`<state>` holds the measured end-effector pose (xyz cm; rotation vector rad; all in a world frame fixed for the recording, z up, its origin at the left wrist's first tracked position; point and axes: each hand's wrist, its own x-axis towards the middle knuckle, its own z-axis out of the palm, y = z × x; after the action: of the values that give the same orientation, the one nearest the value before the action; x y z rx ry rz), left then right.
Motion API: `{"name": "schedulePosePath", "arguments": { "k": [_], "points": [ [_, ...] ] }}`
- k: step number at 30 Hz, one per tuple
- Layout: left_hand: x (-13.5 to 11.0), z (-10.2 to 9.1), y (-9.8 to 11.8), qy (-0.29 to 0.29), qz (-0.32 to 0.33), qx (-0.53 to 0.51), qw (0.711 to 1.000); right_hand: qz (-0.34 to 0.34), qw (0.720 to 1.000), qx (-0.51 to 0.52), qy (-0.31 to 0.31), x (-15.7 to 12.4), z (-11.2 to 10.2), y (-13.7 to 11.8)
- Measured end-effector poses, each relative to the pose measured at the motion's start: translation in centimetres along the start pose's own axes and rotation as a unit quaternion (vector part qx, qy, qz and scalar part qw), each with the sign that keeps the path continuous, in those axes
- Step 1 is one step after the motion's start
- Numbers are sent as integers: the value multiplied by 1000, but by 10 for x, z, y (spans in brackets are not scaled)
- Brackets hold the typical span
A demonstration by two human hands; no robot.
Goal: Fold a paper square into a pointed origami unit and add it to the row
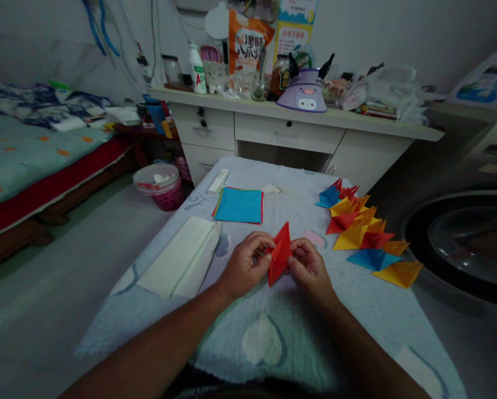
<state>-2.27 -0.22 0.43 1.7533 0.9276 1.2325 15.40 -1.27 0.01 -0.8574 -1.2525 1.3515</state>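
Observation:
A red folded paper [280, 254], a long pointed diamond in shape, is held above the cloth-covered table [248, 310]. My left hand [250, 259] pinches its left edge between thumb and fingers. On the opposite edge, my right hand [310, 267] grips it the same way, with fingers curled. Beyond my hands lies a stack of square paper sheets [239, 205], blue on top, with red and other colours peeking out at the edges. To the right stand several folded paper cranes [356, 227] in blue, red, yellow and orange, set close together in rows.
A pack of white tissues [182, 257] lies left of my hands, and a small white box [219, 181] sits behind it. A cluttered desk [290, 133] stands beyond the table. A pink bin [165, 191] is on the floor at left; a washing machine [472, 183] is at right.

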Motion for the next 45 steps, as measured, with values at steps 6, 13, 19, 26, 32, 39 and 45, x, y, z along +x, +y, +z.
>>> {"name": "schedulePosePath", "arguments": {
  "k": [6, 13, 19, 26, 32, 39, 45],
  "points": [
    [1, 0, -1, 2, -21, 6, 1000, -4, 999, -27, 23, 1, 3, -3],
    [3, -1, 3, -5, 4, 25, 1000, 8, 1000, -11, 28, 2, 6, 0],
    [4, 5, -2, 31, -69, -37, 997, 7, 1000, -1, 16, 2, 7, 0],
    [6, 5, -6, -5, -145, -228, 963, 32, 999, -36, -8, 2, 0, 4],
    [8, 3, -2, -29, -177, -176, 968, 34, 998, -44, -4, 1, -1, 2],
    [7, 2, -3, -26, -180, -155, 971, 42, 997, -33, -50, 2, 2, -2],
    [8, 3, -2, -37, -179, -141, 973, 36, 996, -47, -71, 2, 1, 1]
  ]
}}
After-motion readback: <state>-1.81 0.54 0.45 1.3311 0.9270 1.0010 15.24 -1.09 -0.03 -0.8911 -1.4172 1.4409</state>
